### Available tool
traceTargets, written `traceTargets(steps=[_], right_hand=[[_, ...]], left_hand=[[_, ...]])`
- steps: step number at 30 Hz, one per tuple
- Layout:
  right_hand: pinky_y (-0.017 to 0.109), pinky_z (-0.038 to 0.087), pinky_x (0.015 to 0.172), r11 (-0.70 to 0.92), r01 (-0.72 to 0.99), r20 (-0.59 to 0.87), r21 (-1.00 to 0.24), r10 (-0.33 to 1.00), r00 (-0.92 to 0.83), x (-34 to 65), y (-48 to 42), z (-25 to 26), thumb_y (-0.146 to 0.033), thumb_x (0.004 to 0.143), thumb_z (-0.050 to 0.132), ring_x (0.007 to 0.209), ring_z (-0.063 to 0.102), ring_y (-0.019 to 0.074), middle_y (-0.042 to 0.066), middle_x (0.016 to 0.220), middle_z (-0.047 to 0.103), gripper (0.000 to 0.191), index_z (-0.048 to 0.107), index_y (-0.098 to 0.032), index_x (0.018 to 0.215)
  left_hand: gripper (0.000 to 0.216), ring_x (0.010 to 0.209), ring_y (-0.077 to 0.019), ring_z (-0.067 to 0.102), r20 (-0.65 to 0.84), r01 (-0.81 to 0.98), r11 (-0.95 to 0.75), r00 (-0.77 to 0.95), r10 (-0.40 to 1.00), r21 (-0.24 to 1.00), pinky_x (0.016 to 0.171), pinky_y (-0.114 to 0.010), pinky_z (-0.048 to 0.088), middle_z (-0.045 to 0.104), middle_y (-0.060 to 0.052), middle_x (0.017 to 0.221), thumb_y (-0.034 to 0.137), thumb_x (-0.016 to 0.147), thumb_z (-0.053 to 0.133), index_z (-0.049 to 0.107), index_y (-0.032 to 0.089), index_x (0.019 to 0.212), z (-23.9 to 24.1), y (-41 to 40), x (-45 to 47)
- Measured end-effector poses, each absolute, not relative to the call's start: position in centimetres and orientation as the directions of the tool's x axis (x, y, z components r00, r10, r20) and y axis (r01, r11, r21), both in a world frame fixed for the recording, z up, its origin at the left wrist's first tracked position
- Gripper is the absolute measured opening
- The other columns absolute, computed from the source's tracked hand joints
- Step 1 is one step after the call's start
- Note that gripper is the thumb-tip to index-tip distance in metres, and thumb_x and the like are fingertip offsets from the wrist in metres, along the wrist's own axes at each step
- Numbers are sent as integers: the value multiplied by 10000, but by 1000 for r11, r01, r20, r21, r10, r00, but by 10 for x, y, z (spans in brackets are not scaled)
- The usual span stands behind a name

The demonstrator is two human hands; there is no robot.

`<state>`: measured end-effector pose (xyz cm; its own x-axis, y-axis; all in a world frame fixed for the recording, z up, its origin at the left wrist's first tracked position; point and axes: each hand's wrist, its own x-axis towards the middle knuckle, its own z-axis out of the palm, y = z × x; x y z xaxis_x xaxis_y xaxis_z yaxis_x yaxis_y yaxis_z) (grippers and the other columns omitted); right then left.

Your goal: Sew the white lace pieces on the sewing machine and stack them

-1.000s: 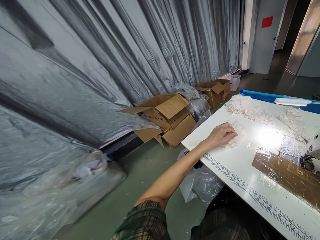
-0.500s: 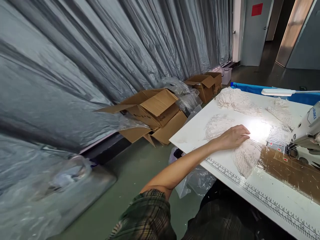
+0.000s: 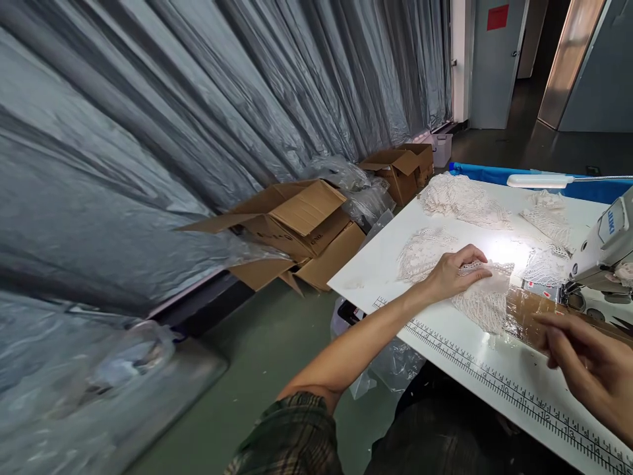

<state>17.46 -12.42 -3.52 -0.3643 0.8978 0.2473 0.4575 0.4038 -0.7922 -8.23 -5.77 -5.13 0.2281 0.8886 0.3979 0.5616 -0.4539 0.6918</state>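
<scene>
My left hand [image 3: 457, 272] pinches the upper edge of a white lace piece [image 3: 479, 307], thumb on top. The piece lies on the white table, its lower part spread toward the table's front edge. My right hand [image 3: 583, 363] hovers over the table's front right, holding nothing that I can see, with its index finger stretched out and the other fingers curled. A sewing machine [image 3: 610, 237] stands to the right, with a white lace piece [image 3: 546, 267] beside its needle area. Another lace piece [image 3: 420, 252] rests just left of my left hand.
A larger lace heap [image 3: 462, 198] and a smaller lace pile [image 3: 546, 216] lie at the table's back. Brown tape [image 3: 531, 316] covers a strip before the machine. A printed ruler [image 3: 484, 380] runs along the front edge. Cardboard boxes [image 3: 306, 218] and plastic bags stand on the floor leftward.
My right hand has come into view from the right. My left hand has gripped the lace piece and lifted its upper edge slightly. The view has shifted a little.
</scene>
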Motion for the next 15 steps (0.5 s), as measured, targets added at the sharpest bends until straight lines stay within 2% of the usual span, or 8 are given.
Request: traceTargets(steps=[3, 5, 7, 11, 15], right_hand=[[333, 601, 686, 82, 329, -55, -941, 920, -389, 148, -100, -32, -669, 836, 529, 729, 686, 208, 101, 855, 706, 581, 676, -157, 1067], [375, 598, 774, -100, 250, -196, -963, 897, -396, 131, -86, -29, -680, 768, 613, 821, 694, 240, 135, 890, 706, 595, 690, -136, 997], [393, 589, 812, -235, 157, -279, -959, 878, -390, 117, -75, -27, -664, 697, 689, 819, 694, 247, 145, 877, 706, 553, 705, -141, 876], [387, 588, 800, -340, 77, -342, -937, 856, -387, 104, -67, -29, -640, 580, 777, 710, 686, 239, 90, 738, 696, 471, 682, -186, 667], [334, 584, 621, -334, 28, -325, -942, 889, -324, 103, -66, -40, -610, 536, 818, 608, 653, 213, 22, 644, 655, 451, 691, -203, 681]], left_hand=[[173, 759, -118, 668, 388, 462, -457, 241, 890, 760, 716, -248, 546, 713, -14, 865, 334, 853, 665, 664, 181, 934, -50, -59, -79], [137, 802, -127, 689, 387, 426, -467, 265, 883, 775, 751, -260, 564, 732, -27, 887, 306, 840, 686, 695, 178, 885, -50, -61, -77], [117, 800, -126, 697, 386, 435, -490, 309, 869, 756, 763, -263, 573, 741, -31, 894, 278, 820, 716, 710, 178, 880, -49, -63, -76], [137, 808, -126, 703, 342, 458, -516, 412, 845, 724, 770, -250, 574, 748, -37, 917, 237, 777, 768, 723, 170, 889, -46, -68, -76], [122, 860, -136, 701, 262, 377, -368, 303, 916, 850, 814, -255, 559, 747, -33, 926, 242, 787, 754, 731, 174, 885, -39, -68, -82]])
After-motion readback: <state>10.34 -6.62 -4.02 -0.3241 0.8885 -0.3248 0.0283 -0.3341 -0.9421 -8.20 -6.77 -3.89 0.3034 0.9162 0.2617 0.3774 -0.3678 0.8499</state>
